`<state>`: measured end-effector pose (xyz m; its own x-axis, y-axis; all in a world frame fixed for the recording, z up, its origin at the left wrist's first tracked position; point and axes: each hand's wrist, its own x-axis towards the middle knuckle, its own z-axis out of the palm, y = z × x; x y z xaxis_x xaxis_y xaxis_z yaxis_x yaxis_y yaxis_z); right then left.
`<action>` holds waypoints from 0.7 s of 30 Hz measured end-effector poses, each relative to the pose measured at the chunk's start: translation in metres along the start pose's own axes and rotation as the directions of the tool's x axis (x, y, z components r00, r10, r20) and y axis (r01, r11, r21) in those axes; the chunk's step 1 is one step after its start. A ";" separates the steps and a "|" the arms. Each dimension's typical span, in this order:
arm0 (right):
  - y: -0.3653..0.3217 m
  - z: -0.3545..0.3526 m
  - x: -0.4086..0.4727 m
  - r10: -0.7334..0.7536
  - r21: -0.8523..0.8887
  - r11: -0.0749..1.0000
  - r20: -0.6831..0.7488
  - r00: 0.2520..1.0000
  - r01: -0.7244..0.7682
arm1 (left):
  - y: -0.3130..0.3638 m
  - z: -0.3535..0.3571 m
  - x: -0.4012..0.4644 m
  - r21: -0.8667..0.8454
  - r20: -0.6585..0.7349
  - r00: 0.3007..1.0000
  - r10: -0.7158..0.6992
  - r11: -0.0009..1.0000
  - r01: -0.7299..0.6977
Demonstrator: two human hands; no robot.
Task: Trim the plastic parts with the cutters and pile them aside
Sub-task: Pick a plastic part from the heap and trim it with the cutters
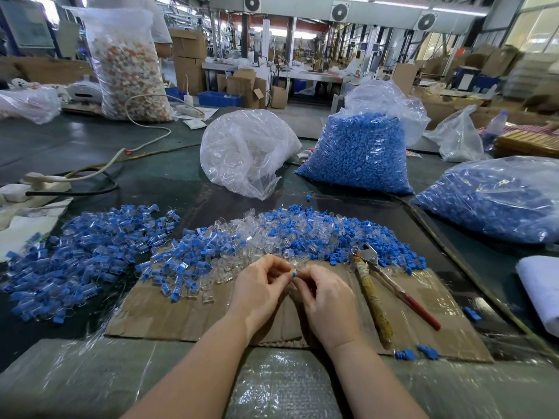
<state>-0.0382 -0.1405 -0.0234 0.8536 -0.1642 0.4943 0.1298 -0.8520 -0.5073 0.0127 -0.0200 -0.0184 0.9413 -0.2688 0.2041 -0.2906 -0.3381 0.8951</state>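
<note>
Step in hand, by the look of it: handling one part between trims, not cutting. The cutters (367,257) lie idle on the cardboard sheet (193,316), right of both hands, head tucked into the near edge of the mixed pile (272,234), handles running back toward the person. No hand touches them.

Both hands meet over the middle of the cardboard sheet. Left hand (257,290) and right hand (325,300) each have curled fingers pinching the same small part (294,274), a blue bit showing between the fingertips. Too small to tell if it is one piece or a blue piece going into a clear one. Part is held off the cardboard, just near of the mixed pile.

Wrists are angled inward, forearms converging from the bottom edge, knuckles up, thumbs hidden under the fingers.

The sorted pile (81,255) of blue-and-clear parts sits left of the cardboard sheet on the tabletop (157,164), partly spilling onto its left edge.

Next move likely calls for the right hand to let go, reach right for the cutters, and the left hand to keep the part steady and exposed for the snip. Then the part goes left to the sorted pile.
</note>
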 end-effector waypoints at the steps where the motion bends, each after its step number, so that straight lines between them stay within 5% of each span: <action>1: -0.001 0.000 0.000 -0.003 0.004 1.000 0.001 1.000 0.003 | 0.000 0.000 0.000 -0.004 0.001 1.000 -0.003 1.000 0.003; 5: 0.000 -0.005 0.002 0.017 -0.015 1.000 -0.058 0.998 -0.018 | 0.001 0.000 0.000 -0.044 0.002 1.000 -0.024 0.999 0.024; 8: 0.004 -0.014 0.005 0.172 -0.186 0.964 -0.109 0.979 -0.190 | 0.000 0.000 0.000 -0.074 -0.006 0.999 -0.045 0.996 0.045; 12: 0.020 -0.033 0.008 0.524 -0.541 0.697 -0.064 0.849 -0.471 | 0.000 0.000 0.001 -0.078 0.000 0.998 -0.060 0.995 0.060; 16: 0.033 -0.048 0.008 0.724 -0.631 0.535 0.001 0.690 -0.562 | 0.001 0.000 0.003 -0.111 -0.007 0.997 -0.073 0.991 0.072; 21: 0.034 -0.051 0.003 0.595 -0.684 0.577 -0.021 0.803 -0.445 | 0.001 -0.002 0.005 -0.138 -0.006 0.996 -0.089 0.987 0.087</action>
<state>-0.0565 -0.1952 -0.0032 0.7526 -0.6492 0.1099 -0.6504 -0.7590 -0.0299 0.0174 -0.0202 -0.0154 0.9645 -0.2319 0.1262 -0.1810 -0.2327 0.9556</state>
